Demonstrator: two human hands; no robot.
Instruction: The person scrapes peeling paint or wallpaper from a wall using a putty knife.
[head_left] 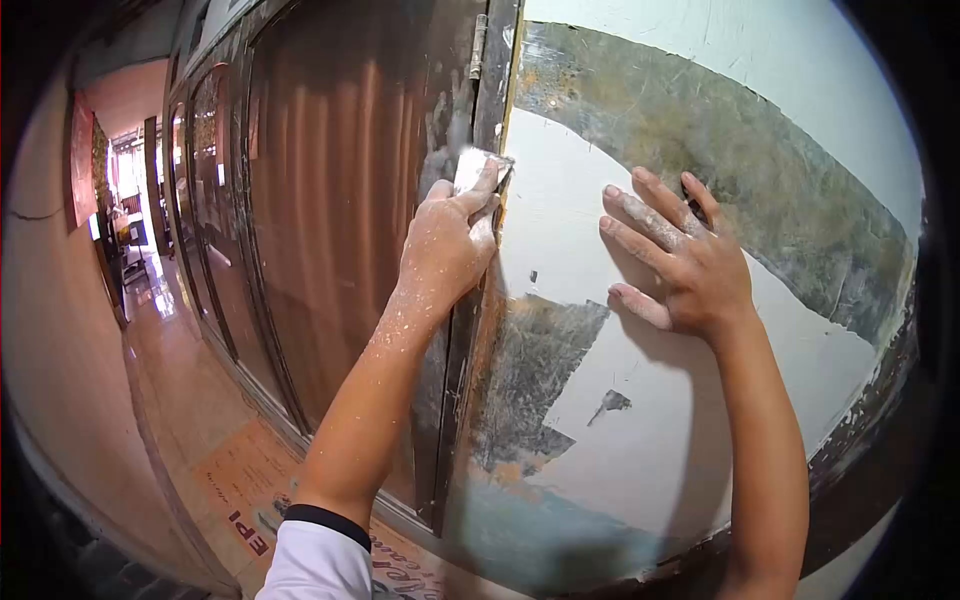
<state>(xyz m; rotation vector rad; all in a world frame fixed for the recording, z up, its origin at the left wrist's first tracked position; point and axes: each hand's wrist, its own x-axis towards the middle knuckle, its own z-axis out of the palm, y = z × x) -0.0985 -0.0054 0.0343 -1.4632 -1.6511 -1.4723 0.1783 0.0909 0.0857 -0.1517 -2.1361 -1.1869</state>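
My left hand, dusted with white specks, grips a white-smeared scraper at the dark wooden frame where it meets the wall. The tool's right edge lies by the frame's border. My right hand rests on the wall with its fingers spread and white powder on them; nothing is held in it. Around it the wall carries a smooth white patch over grey-green, mottled paint. Lower down, a grey bare area and a small dark spot show within the white.
Left of the frame is a dark glazed panel with a reddish-brown curtain behind it. A metal hinge sits on the frame above. Printed cardboard lies on the tiled floor. A narrow corridor runs back at the left.
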